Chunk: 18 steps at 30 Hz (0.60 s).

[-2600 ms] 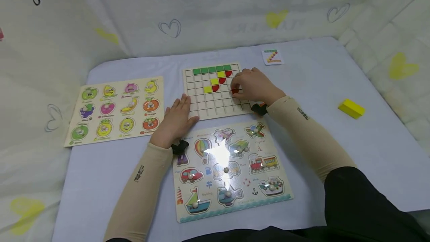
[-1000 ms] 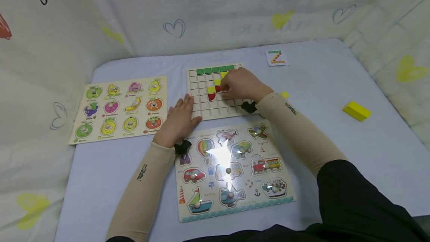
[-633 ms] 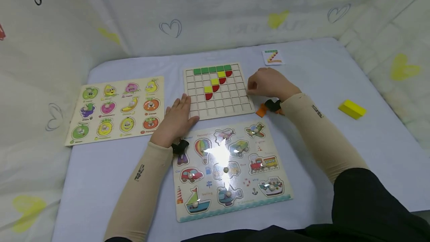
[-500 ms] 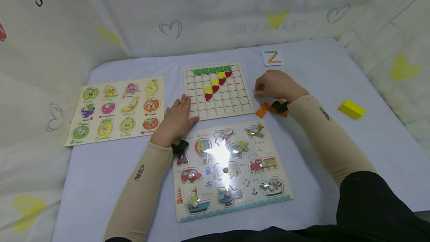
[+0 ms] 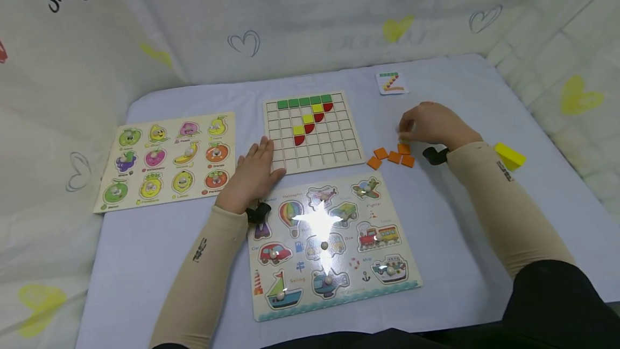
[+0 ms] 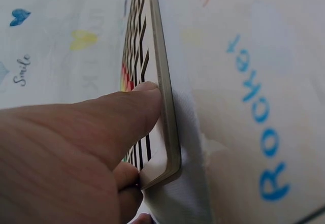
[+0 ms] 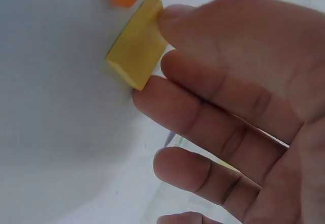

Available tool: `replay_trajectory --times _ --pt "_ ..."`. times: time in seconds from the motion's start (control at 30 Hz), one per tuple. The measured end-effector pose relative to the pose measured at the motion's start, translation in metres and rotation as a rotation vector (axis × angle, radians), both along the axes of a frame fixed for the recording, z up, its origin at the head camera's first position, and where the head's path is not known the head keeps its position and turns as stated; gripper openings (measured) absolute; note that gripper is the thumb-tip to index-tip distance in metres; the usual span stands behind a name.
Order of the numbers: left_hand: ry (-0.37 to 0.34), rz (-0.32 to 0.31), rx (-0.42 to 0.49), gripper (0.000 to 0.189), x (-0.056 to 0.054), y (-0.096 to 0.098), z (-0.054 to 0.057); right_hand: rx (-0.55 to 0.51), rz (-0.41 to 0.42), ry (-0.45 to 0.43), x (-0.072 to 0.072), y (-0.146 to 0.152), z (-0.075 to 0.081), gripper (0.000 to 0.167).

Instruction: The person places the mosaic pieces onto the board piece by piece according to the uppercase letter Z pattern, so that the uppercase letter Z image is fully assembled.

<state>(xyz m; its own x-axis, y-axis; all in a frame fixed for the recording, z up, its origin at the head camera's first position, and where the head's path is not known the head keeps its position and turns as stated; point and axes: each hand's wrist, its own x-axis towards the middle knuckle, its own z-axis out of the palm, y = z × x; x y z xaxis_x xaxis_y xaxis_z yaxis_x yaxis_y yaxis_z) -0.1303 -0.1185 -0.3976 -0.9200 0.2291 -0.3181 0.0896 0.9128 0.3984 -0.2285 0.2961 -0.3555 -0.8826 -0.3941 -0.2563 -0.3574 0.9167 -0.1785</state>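
Note:
In the head view my left hand (image 5: 251,176) lies flat with straight fingers at the left edge of a wooden grid board (image 5: 334,155); the left wrist view shows the thumb on its border. On the grid sit a row of green squares (image 5: 304,102), three yellow squares (image 5: 298,130) stepping down to the left, and several red quarter-round tiles (image 5: 299,139). My right hand (image 5: 438,124) is right of the board, beside several orange tiles (image 5: 394,157). It pinches a yellow square tile (image 7: 134,46) between thumb and fingertips, close over the cloth.
A vehicle puzzle board (image 5: 358,279) lies in front of the grid, and a fruit puzzle board (image 5: 167,171) to its left. A small pattern card (image 5: 392,83) lies at the back. A yellow block (image 5: 510,156) is partly behind the right sleeve.
The right hand has set a red quarter-round tile under the lowest yellow square, then moved right off the board to a yellow tile. The orange tiles are uncovered. The left hand stays put.

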Motion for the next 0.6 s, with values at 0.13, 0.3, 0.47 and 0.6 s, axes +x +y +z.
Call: replay_trajectory --times 0.13,0.3,0.47,0.6 --pt "-0.003 0.002 0.001 0.087 0.000 0.000 0.000 -0.021 -0.008 -0.008 0.003 0.007 -0.001 0.021" --pt "-0.001 0.000 0.003 0.086 0.001 0.000 0.000 -0.016 -0.039 -0.040 0.007 0.008 -0.001 0.027" --pt "0.000 -0.004 0.005 0.086 0.000 0.000 0.000 -0.002 -0.040 -0.036 0.010 0.007 -0.004 0.027" --pt "0.001 -0.005 0.007 0.086 -0.001 -0.001 -0.001 -0.011 -0.007 0.001 0.011 0.007 -0.006 0.024"
